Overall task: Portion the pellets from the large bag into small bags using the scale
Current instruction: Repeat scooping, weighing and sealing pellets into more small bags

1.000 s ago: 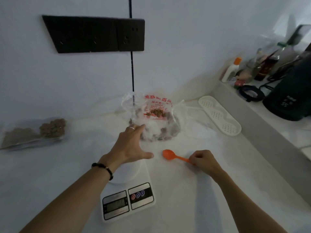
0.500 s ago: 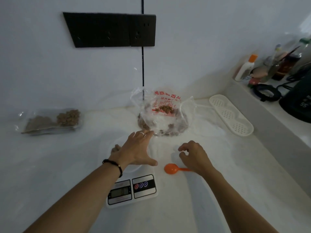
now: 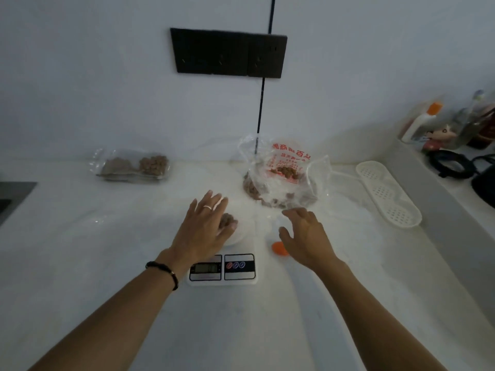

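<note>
Head view looks down on a white desk. Left hand hovers with straight, spread fingers over the white digital scale, where a small heap of brown pellets lies on the platform. Right hand, fingers relaxed and holding nothing, covers most of an orange plastic spoon. Just beyond stands the large clear pellet bag with red print; a small clear filled bag lies well to the left.

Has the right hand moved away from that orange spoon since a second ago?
Yes. The right hand has let go of the orange spoon and moved forward toward the large bag, fingers open, while the spoon lies beside the scale.
</note>
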Available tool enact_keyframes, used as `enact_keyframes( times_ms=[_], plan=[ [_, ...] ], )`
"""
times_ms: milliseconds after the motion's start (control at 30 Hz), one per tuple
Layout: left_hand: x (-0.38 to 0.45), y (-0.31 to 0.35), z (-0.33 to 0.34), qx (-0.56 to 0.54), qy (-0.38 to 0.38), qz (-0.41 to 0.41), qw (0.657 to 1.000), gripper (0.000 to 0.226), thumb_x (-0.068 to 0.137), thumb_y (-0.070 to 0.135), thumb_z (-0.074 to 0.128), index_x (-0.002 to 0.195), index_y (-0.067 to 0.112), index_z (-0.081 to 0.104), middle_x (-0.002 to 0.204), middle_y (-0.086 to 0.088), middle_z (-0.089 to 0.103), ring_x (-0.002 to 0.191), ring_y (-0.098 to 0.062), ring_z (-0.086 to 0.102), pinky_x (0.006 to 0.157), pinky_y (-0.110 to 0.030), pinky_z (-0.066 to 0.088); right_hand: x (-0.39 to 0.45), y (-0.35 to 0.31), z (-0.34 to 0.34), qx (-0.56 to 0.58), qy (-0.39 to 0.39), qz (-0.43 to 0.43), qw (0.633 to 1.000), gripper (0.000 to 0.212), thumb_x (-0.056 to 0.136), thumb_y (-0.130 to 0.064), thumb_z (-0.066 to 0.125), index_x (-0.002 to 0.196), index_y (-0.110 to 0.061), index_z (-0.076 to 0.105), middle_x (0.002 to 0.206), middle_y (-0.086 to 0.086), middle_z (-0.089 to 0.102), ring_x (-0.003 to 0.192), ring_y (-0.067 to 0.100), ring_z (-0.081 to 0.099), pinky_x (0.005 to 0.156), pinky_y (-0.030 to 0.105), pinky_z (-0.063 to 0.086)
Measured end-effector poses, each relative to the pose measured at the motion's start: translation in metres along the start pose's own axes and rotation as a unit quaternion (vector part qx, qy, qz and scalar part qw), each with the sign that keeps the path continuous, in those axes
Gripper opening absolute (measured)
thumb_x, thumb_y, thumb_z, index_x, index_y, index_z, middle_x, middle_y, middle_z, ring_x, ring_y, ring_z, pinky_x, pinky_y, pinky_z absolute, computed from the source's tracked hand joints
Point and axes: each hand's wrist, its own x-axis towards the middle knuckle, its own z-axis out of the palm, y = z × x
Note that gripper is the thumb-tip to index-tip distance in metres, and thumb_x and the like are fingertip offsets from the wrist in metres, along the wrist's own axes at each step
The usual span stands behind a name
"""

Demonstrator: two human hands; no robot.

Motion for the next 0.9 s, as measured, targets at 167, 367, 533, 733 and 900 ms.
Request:
enact_keyframes(
  times_ms=[167, 367, 533, 733, 900],
  plan=[
    [-0.05, -0.012, -0.006, 0.049, 0.031, -0.025, 0.998, 0.077, 0.093, 0.058, 0.013, 0.151, 0.01, 0.028, 0.158, -0.01, 0.027, 0.149, -0.026, 0.008, 0.12, -0.048, 0.007, -0.016, -0.032, 0.001, -0.044, -0.022, -0.061, 0.997, 0.056, 0.099, -0.038, 0.044, 0.148, -0.017, 0.03, 0.155, 0.006, 0.029, 0.141, 0.026, 0.027, 0.111, 0.043, 0.03],
    [-0.088, -0.018, -0.011, 0.062, 0.046, -0.058, 0.995, 0.074, 0.094, 0.055, 0.017, 0.149, 0.008, 0.032, 0.155, -0.013, 0.032, 0.148, -0.029, 0.015, 0.119, -0.05, 0.012, -0.029, -0.054, 0.008, -0.045, -0.037, -0.084, 0.995, 0.057, 0.1, -0.04, 0.041, 0.15, -0.018, 0.026, 0.159, 0.006, 0.023, 0.144, 0.025, 0.023, 0.114, 0.045, 0.027],
    [-0.107, -0.023, -0.008, 0.074, 0.043, -0.077, 0.993, 0.076, 0.093, 0.057, 0.015, 0.15, 0.01, 0.031, 0.156, -0.012, 0.031, 0.148, -0.028, 0.015, 0.119, -0.049, 0.011, -0.035, -0.062, 0.009, -0.05, -0.042, -0.085, 0.994, 0.056, 0.1, -0.04, 0.04, 0.15, -0.017, 0.027, 0.159, 0.006, 0.022, 0.145, 0.026, 0.022, 0.114, 0.044, 0.026],
    [-0.11, -0.022, -0.003, 0.069, 0.048, -0.078, 0.993, 0.074, 0.093, 0.056, 0.016, 0.151, 0.011, 0.029, 0.156, -0.011, 0.03, 0.148, -0.027, 0.014, 0.118, -0.046, 0.008, -0.036, -0.063, 0.01, -0.057, -0.044, -0.087, 0.994, 0.056, 0.1, -0.041, 0.04, 0.15, -0.018, 0.028, 0.159, 0.006, 0.023, 0.144, 0.026, 0.024, 0.114, 0.045, 0.027],
    [-0.106, -0.023, 0.004, 0.061, 0.048, -0.076, 0.994, 0.075, 0.093, 0.058, 0.015, 0.151, 0.012, 0.029, 0.157, -0.01, 0.029, 0.149, -0.025, 0.012, 0.119, -0.046, 0.008, -0.033, -0.062, 0.013, -0.061, -0.052, -0.082, 0.993, 0.056, 0.1, -0.041, 0.039, 0.15, -0.019, 0.027, 0.159, 0.005, 0.021, 0.144, 0.025, 0.024, 0.114, 0.044, 0.028]
  ],
)
